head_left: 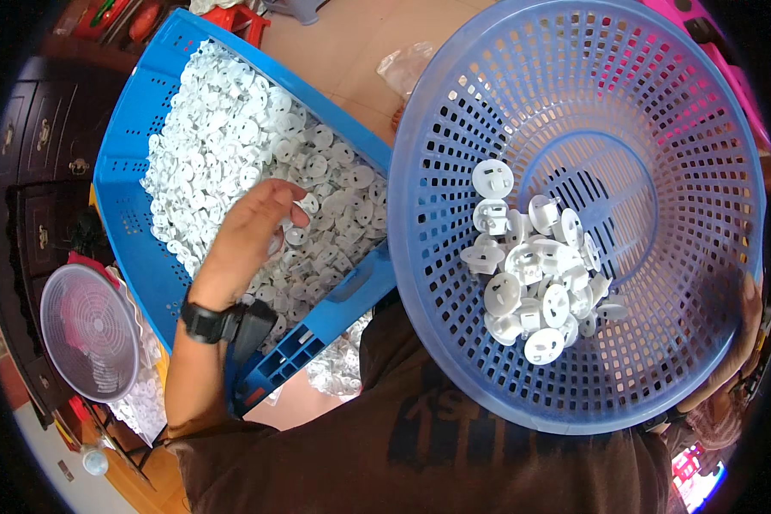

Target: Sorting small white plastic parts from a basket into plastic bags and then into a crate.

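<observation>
My left hand reaches into a blue plastic crate heaped with white round plastic pieces. Its fingers are curled, with white pieces showing between them. These pieces are small discs with slots and a raised block on one side. On the right, a blue-purple plastic colander basket is tilted toward me. My right hand grips its right edge, the fingers partly hidden by the basket wall. A small heap of the same white discs lies inside, toward the lower left of its base.
A smaller purple basket stands at the far left, near a dark cabinet with drawers. More white pieces lie below the crate. A clear plastic bag rests on the tiled floor, and a lit screen shows at the lower right.
</observation>
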`<state>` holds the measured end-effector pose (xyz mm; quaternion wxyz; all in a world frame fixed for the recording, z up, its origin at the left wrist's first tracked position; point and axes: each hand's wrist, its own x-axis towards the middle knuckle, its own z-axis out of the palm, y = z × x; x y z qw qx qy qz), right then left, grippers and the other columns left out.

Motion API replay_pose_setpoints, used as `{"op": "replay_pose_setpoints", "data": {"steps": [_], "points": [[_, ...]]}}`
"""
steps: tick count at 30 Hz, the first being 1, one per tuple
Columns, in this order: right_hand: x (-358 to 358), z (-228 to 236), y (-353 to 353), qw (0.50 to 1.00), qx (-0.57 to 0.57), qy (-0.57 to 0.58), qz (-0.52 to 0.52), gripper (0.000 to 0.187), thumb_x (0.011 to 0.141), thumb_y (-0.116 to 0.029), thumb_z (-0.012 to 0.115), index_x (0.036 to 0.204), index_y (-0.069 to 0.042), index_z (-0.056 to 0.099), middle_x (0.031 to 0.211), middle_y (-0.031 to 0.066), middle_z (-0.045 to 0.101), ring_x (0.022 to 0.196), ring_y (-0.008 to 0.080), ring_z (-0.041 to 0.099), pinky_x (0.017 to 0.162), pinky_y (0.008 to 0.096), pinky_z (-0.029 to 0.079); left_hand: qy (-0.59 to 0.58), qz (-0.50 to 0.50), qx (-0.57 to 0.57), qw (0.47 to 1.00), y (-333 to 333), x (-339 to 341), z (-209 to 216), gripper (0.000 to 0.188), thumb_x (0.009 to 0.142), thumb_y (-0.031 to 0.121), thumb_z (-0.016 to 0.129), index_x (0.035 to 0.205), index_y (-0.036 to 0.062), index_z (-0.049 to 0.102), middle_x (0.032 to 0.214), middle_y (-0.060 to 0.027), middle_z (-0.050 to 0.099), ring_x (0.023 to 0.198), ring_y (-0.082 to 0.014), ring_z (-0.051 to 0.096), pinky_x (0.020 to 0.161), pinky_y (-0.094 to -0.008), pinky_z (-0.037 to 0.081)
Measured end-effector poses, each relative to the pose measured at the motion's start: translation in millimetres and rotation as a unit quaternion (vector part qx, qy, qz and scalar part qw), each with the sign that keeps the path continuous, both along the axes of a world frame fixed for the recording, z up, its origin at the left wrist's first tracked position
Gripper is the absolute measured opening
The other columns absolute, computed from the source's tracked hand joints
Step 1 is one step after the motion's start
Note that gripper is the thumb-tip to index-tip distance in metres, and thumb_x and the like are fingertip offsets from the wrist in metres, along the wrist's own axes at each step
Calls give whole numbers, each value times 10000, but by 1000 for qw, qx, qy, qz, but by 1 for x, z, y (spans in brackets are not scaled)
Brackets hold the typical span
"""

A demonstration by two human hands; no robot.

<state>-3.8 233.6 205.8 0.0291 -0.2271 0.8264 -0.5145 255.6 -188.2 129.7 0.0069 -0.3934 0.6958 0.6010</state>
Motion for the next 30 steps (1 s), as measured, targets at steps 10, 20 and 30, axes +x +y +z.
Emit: {"op": "replay_pose_setpoints", "data": {"steps": [10,20,30], "points": [[29,19,-57,962,-170,-153,-152,993,537,-485,822,1341,-63,421,1309,166,472,1194,281,497,978,464,430,100,-141,249,953,84,-65,121,1128,631,626,733,1425,41,186,1394,-204,352,1086,-351,560,763,-366,535],[19,-10,-50,991,-126,39,-35,393,850,-317,520,1130,-43,551,1105,120,579,1039,205,552,936,377,433,86,-83,-72,990,9,-37,44,317,960,233,426,1123,-8,553,1025,-90,613,834,-124,585,719,-258,456],[11,-2,-25,996,-54,70,33,396,893,-344,480,1207,-113,554,1168,98,559,1087,197,525,975,415,397,-22,-278,-219,935,-8,-16,-76,443,846,209,619,1218,-5,507,1172,-176,511,971,-300,558,871,-351,441]]}}
